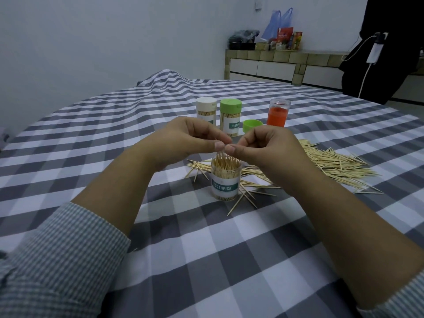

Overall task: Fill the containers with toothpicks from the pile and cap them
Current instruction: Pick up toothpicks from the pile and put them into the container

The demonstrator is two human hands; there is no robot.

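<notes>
The checked tablecloth (206, 260) is matt woven cloth. The open container (226, 180) is clear glossy plastic with a paper label; the toothpicks (332, 161) are pale bare wood. The green cap (252, 125) is smooth plastic.

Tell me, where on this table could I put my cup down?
Bare checked cloth lies between the forearms, near of the open container, and far left of the white-capped container. Right of the open container is crowded: the toothpick pile sprawls there.
</notes>
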